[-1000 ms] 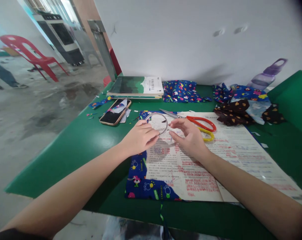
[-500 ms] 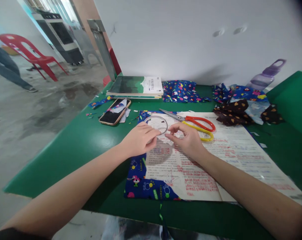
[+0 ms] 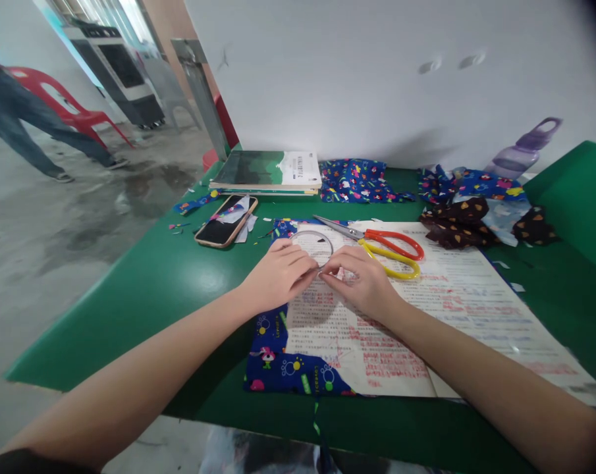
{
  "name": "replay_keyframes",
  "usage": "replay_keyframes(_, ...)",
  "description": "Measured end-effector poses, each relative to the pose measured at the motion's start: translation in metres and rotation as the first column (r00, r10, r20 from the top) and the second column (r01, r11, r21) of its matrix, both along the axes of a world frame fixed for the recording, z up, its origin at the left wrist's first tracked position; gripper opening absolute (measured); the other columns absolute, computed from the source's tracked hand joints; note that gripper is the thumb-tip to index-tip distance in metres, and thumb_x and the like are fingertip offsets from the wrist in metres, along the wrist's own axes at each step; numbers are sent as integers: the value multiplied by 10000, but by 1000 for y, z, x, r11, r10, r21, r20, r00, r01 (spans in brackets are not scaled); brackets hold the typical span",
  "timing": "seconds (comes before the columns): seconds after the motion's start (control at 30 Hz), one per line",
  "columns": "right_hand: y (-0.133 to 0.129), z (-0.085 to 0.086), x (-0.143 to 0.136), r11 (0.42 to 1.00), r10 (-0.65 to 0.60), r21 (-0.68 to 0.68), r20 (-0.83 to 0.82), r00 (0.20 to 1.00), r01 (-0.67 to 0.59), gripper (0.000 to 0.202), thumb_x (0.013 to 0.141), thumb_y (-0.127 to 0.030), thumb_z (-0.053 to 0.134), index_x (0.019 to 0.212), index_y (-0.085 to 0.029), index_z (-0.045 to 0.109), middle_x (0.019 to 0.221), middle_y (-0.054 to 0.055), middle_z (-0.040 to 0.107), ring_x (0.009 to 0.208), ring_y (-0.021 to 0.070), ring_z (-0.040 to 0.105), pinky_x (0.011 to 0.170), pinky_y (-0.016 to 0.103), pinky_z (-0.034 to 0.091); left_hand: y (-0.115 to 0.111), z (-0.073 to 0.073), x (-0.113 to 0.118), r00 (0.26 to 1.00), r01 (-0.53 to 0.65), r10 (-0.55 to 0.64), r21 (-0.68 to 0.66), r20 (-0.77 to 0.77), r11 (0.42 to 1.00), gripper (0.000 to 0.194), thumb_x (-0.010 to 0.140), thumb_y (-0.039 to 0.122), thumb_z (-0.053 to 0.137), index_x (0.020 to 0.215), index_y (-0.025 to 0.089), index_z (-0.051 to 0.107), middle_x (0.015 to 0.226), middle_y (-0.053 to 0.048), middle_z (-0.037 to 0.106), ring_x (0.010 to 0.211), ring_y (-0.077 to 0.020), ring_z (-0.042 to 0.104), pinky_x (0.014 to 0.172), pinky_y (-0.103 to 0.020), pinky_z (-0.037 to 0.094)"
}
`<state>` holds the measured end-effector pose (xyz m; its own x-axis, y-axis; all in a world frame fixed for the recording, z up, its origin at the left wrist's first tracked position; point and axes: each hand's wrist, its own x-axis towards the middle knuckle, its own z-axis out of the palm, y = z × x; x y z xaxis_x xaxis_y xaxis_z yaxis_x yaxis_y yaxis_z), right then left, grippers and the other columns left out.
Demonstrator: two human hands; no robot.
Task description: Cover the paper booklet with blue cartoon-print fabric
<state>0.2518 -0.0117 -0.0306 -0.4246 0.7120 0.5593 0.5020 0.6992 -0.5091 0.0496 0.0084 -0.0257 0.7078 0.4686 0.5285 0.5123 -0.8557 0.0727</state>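
Over an open printed book with red handwriting (image 3: 401, 342), my left hand (image 3: 282, 273) pinches a roll of clear tape (image 3: 331, 245) that shows as a thin ring. My right hand (image 3: 359, 276) is closed in a pinch at the near edge of the roll, its fingertips meeting those of my left hand. What sits between the right fingertips is too small to make out. Scissors with one red and one yellow handle (image 3: 394, 243) lie on the book just behind my right hand. Blue patterned cloth (image 3: 288, 372) borders the book's left and lower edges.
Green table (image 3: 105, 329) bears a phone (image 3: 226, 220), stacked books (image 3: 268, 171), blue patterned cloth pieces (image 3: 354, 181), a brown scrap (image 3: 456, 220) and a purple bottle (image 3: 517, 158). Small scraps lie near the phone. A person's legs (image 3: 35, 125) are by a red chair (image 3: 63, 99).
My right hand has moved left to meet the roll and my left fingertips. The ring has shifted slightly right. The person in the background has stepped further into view.
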Motion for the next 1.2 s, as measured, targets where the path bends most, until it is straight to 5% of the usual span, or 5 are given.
replay_keyframes(0.3,-8,0,-7,983,29,177,60,998,-39,54,849,-178,538,817,-200,575,725,-15,548,700,123,495,803,339,383,-11,0,5,993,-55,50,37,109,998,126,793,164,504,668,185,496,540,51,509,522,-108,477,707,-303,382)
replay_keyframes(0.63,-13,8,-5,913,3,403,131,991,-56,98,826,-119,571,877,-202,559,697,-29,526,659,106,451,834,346,371,-19,11,9,955,45,24,-223,296,974,152,789,152,485,640,181,476,487,84,479,444,-70,353,704,-304,384)
replay_keyframes(0.77,-17,8,-2,875,9,476,170,985,-90,156,817,-106,578,925,-214,546,717,-28,549,667,110,454,814,340,384,-14,12,1,950,-47,118,-240,289,970,157,798,201,494,641,191,495,505,53,504,507,-107,405,682,-302,394)
replay_keyframes(0.9,-19,10,-1,877,49,452,254,966,-164,137,822,-117,575,920,-210,551,713,-25,567,687,116,473,840,349,390,4,10,-16,930,-219,267,-202,253,955,193,855,231,488,671,192,530,568,22,550,602,-141,470,709,-320,391)
replay_keyframes(1.2,-10,6,-5,951,73,279,226,971,-136,67,822,-151,576,855,-207,589,763,-13,619,735,122,523,918,381,377,21,-6,-23,975,-216,220,-100,27,971,98,913,270,523,923,218,606,919,1,656,950,-179,563,1027,-431,244)
